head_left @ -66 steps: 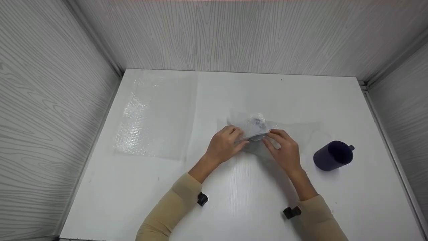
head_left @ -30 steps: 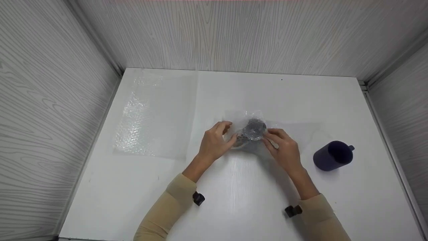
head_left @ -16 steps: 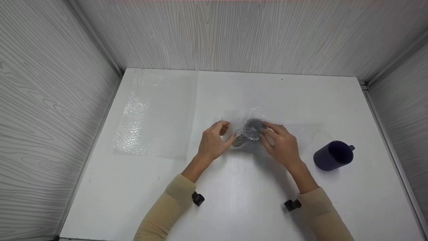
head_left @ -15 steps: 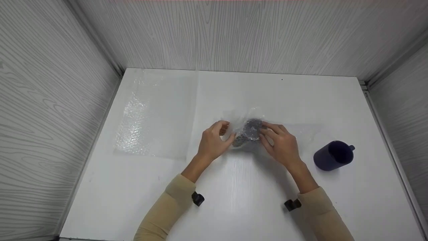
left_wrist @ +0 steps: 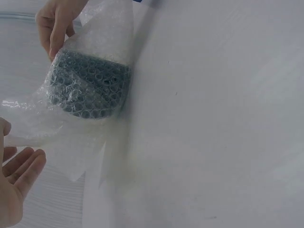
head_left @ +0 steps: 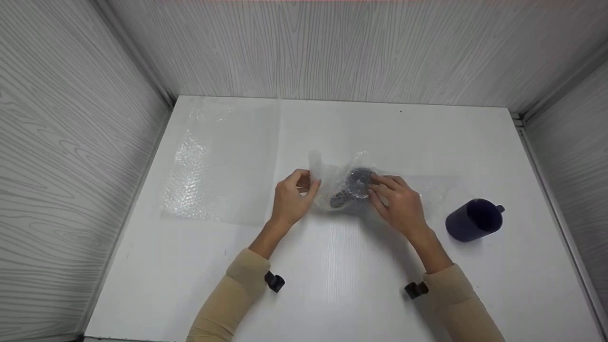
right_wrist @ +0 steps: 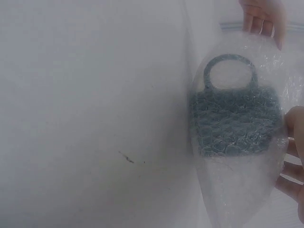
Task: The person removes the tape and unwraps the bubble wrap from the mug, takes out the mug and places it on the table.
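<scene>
A grey-blue mug (head_left: 359, 182) lies inside clear bubble wrap (head_left: 332, 173) near the middle of the table. Its loop handle (right_wrist: 231, 58) shows through the plastic in the right wrist view. My left hand (head_left: 289, 202) pinches the wrap's left edge between thumb and fingers, and that edge stands up off the table. In the left wrist view the wrap stretches from this hand to the mug. On the other side, my right hand (head_left: 403, 205) holds the mug through the wrap, thumb and fingertips at its near right side.
A dark blue mug (head_left: 474, 220) stands to the right of my right hand, its handle pointing right. Another sheet of bubble wrap (head_left: 228, 161) lies flat on the table's left part. Grey wood-grain panels (head_left: 332, 52) wall the table's back and sides.
Left hand has moved left, away from the wrapped mug, drawing the wrap's edge out and up. The right hand has shifted slightly left onto the mug and has since held still.
</scene>
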A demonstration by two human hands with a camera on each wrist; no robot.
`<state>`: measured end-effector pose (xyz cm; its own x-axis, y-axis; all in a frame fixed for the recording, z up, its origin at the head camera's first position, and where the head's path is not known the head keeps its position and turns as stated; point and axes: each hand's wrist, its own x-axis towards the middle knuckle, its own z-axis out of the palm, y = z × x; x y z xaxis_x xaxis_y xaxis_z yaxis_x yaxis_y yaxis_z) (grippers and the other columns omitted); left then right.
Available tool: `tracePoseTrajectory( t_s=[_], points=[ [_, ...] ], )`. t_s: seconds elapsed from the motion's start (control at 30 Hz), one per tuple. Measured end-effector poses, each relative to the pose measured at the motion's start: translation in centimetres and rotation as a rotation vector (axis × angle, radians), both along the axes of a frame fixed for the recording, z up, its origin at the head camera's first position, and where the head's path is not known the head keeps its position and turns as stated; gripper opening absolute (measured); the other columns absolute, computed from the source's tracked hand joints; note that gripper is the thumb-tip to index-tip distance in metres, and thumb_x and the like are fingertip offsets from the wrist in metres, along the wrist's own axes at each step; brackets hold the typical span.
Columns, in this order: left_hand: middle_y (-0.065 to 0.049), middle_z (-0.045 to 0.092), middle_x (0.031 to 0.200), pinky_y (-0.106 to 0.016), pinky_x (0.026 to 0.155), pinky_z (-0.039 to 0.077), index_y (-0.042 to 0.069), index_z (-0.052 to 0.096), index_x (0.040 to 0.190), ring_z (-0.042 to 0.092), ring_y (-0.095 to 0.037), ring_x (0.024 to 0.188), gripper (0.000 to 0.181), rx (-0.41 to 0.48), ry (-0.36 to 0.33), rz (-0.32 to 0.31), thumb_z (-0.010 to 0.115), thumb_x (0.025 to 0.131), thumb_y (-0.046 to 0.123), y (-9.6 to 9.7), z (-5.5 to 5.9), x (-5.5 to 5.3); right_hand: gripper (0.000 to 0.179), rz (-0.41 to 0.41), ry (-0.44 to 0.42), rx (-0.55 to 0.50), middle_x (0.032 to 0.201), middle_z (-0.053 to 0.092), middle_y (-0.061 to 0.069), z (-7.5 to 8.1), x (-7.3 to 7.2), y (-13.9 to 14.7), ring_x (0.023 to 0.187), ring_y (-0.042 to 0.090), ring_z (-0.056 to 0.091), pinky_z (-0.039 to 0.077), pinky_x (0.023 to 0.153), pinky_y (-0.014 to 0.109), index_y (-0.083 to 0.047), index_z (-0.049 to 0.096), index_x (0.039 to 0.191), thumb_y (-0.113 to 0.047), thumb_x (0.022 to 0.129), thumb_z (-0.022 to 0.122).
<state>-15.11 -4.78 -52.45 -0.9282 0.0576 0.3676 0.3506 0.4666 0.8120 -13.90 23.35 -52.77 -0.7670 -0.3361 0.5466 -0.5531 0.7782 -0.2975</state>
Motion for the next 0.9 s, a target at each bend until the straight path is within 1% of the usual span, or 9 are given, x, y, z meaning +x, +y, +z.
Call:
tracePoseTrajectory(
  t_s=[0.17,0.27,0.47,0.7,0.9],
  points=[
    [-0.013,0.080,0.096,-0.025,0.075,0.065,0.000,0.070,0.108,0.079,-0.023,0.085,0.022,0.019,-0.015,0.045,0.074,0.098,0.019,-0.8,-0.2,-0.1,0.016,0.003,-0.001,0.001,0.125,0.078,0.013,0.0,-0.1,0.0,0.114,0.034,0.073,0.066,0.076,0.044,-0.007,0.083,0.107,-0.018,0.096,0.078],
    [-0.014,0.080,0.094,-0.026,0.075,0.066,0.000,0.070,0.108,0.079,-0.024,0.084,0.021,0.040,-0.037,0.077,0.075,0.097,0.017,-1.3,-0.3,-0.2,0.016,0.002,0.003,0.003,0.124,0.078,0.013,0.0,-0.1,0.0,0.113,0.033,0.073,0.066,0.076,0.044,-0.007,0.083,0.106,-0.018,0.096,0.078],
    [-0.017,0.077,0.095,-0.030,0.075,0.066,-0.004,0.067,0.113,0.079,-0.028,0.086,0.025,0.084,-0.085,0.137,0.076,0.095,0.012,-2.1,-0.8,-0.3,0.016,0.000,0.010,0.001,0.123,0.079,0.013,0.1,0.0,-0.1,0.112,0.033,0.074,0.066,0.075,0.044,-0.007,0.083,0.106,-0.018,0.096,0.079],
    [-0.017,0.076,0.087,-0.036,0.076,0.066,-0.004,0.066,0.111,0.077,-0.028,0.078,0.028,0.063,-0.133,0.210,0.078,0.093,0.013,-3.0,-1.5,-0.4,0.016,-0.009,-0.004,0.004,0.123,0.078,0.013,0.2,0.2,-0.1,0.112,0.033,0.074,0.066,0.073,0.043,-0.007,0.083,0.106,-0.019,0.097,0.078],
    [-0.017,0.077,0.088,-0.039,0.077,0.065,-0.004,0.064,0.115,0.077,-0.029,0.080,0.034,0.069,-0.192,0.266,0.080,0.092,0.014,-3.5,-2.2,-0.4,0.015,-0.002,-0.005,-0.008,0.123,0.078,0.014,0.1,0.2,-0.1,0.113,0.033,0.073,0.066,0.073,0.043,-0.007,0.083,0.105,-0.017,0.095,0.079]
  ],
)
